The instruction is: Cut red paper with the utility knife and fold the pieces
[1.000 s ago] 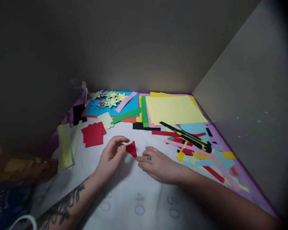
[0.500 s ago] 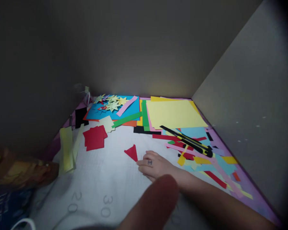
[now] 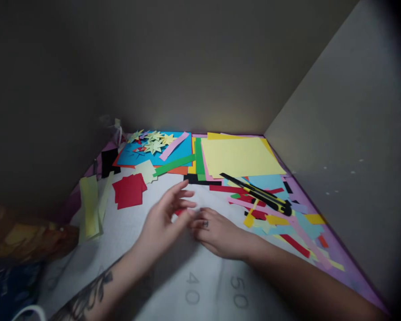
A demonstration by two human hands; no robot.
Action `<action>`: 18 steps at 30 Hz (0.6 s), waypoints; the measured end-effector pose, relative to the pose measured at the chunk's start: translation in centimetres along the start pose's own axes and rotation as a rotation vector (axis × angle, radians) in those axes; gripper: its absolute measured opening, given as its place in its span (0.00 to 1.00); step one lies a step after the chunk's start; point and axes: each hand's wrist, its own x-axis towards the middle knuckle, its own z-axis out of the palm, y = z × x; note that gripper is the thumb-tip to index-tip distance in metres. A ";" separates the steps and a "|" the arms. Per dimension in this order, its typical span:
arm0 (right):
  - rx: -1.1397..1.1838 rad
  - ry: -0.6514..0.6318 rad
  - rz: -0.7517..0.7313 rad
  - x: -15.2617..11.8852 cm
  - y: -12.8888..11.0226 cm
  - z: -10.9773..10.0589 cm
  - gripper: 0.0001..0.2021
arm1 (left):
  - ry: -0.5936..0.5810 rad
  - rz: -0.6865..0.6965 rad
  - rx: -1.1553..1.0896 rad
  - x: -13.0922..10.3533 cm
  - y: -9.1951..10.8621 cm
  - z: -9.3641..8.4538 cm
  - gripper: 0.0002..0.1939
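Yellow sheets (image 3: 242, 156) lie beyond the R hand (image 3: 217, 232), fingers curled, hold unclear; L hand (image 3: 162, 218) part-open. Btwn the 2 grips: red paper pc (image 3: 178, 212), mostly hidden, prob. light, easily creased, best pinched by edges.

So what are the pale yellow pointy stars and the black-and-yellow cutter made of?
The stars look like matte paper: thin, crisp points, no shine. The cutter seems smooth plastic, judging by its moulded grip; its thin blade is probably metal.
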 end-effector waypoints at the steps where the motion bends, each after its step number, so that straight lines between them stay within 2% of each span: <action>1: 0.001 0.008 0.009 0.0 0.0 0.0 0.07 | 0.058 -0.018 0.103 0.6 0.8 -0.7 0.19; 2: 0.004 0.015 0.018 0.0 0.0 0.0 0.07 | 0.113 -0.022 0.220 1.2 1.2 -1.3 0.13; 4: 0.011 0.022 0.024 0.0 0.0 0.0 0.07 | 0.192 0.024 0.459 1.8 0.9 -2.5 0.12; 6: 0.020 0.014 0.021 0.0 0.0 -0.1 0.07 | 0.080 0.156 0.645 1.9 0.0 -3.2 0.11; 9: 0.033 0.011 0.014 0.1 0.1 -0.1 0.09 | -0.247 0.354 0.860 1.5 -1.1 -3.3 0.15; 11: 0.039 0.022 0.008 0.1 0.1 -0.2 0.09 | -0.385 0.404 0.947 1.3 -1.4 -3.0 0.16; 13: 0.039 0.030 0.005 0.1 0.1 -0.2 0.09 | -0.435 0.400 0.985 1.1 -1.4 -2.6 0.15; 18: 0.041 0.001 0.020 0.1 0.1 -0.4 0.09 | -0.418 0.272 1.103 1.1 -1.1 -2.6 0.17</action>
